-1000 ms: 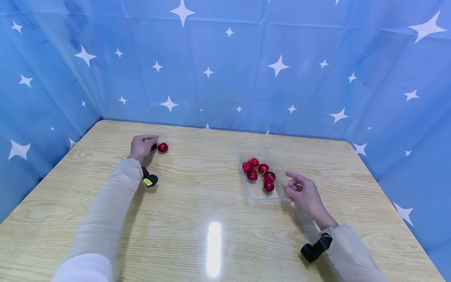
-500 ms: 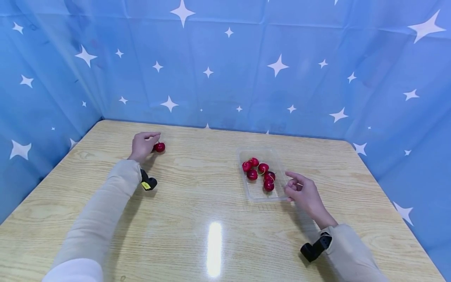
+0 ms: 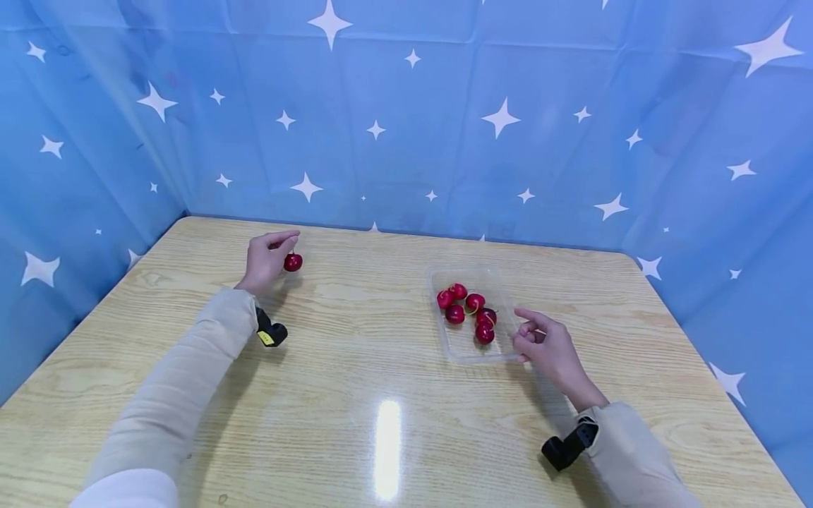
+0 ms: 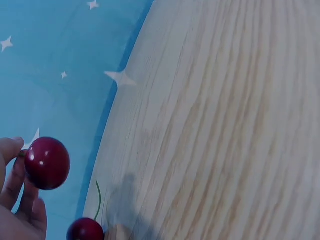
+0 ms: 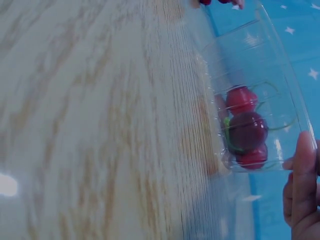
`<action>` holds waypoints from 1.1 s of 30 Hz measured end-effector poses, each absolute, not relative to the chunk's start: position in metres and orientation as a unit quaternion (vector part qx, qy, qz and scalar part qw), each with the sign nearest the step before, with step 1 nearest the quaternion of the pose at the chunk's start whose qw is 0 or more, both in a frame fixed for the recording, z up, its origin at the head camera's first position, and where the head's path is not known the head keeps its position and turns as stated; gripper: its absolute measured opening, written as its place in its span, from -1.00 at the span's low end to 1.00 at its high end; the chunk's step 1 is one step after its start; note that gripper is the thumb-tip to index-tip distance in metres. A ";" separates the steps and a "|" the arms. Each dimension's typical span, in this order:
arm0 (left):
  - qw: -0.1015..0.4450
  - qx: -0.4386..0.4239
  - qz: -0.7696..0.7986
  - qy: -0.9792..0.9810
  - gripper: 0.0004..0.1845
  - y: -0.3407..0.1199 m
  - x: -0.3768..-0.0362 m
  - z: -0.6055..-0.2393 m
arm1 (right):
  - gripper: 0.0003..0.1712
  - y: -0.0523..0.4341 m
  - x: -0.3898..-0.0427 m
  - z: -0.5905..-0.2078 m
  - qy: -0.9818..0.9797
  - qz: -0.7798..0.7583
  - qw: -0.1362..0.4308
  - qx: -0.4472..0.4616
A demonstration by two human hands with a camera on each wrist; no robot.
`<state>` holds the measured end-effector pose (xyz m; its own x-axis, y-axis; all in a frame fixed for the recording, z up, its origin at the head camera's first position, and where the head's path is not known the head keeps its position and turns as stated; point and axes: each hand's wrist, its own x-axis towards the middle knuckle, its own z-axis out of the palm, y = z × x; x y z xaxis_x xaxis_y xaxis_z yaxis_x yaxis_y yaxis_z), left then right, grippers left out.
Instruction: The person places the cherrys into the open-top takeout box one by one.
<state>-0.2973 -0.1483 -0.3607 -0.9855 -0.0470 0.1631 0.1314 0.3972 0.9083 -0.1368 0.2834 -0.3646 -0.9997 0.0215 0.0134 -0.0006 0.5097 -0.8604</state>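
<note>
My left hand (image 3: 263, 262) pinches a dark red cherry (image 3: 293, 262) by its stem at the table's far left. In the left wrist view that cherry (image 4: 47, 163) hangs from the thumb and fingertips. A second cherry (image 4: 85, 230) with a green stem rests on the table below it; the head view does not show it, as the hand covers that spot. My right hand (image 3: 554, 354) holds the right rim of a clear plastic container (image 3: 460, 351) between thumb and fingers. Several red cherries (image 3: 454, 315), some with stems, lie inside.
The wooden table (image 3: 343, 367) has a bright light reflection near its front. A blue curtain (image 3: 394, 85) with white stars stands along the back and sides. Each wrist carries a small black camera (image 3: 562, 451).
The left hand has risen slightly and moved right, lifting one cherry by its stem from beside the other. The right hand and the container have stayed in place.
</note>
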 end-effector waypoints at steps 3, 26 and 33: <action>0.064 -0.041 -0.559 -0.825 -0.61 -0.144 -0.295 -0.358 | -0.48 0.284 -0.137 -0.365 -0.867 0.498 0.012 -0.004; -0.005 -0.130 -0.578 -0.805 -0.62 -0.103 -0.271 -0.345 | -0.47 0.284 -0.135 -0.364 -0.870 0.493 0.010 -0.008; -0.049 -0.179 -0.572 -0.799 -0.67 -0.086 -0.259 -0.343 | -0.46 0.283 -0.135 -0.364 -0.868 0.496 0.009 -0.008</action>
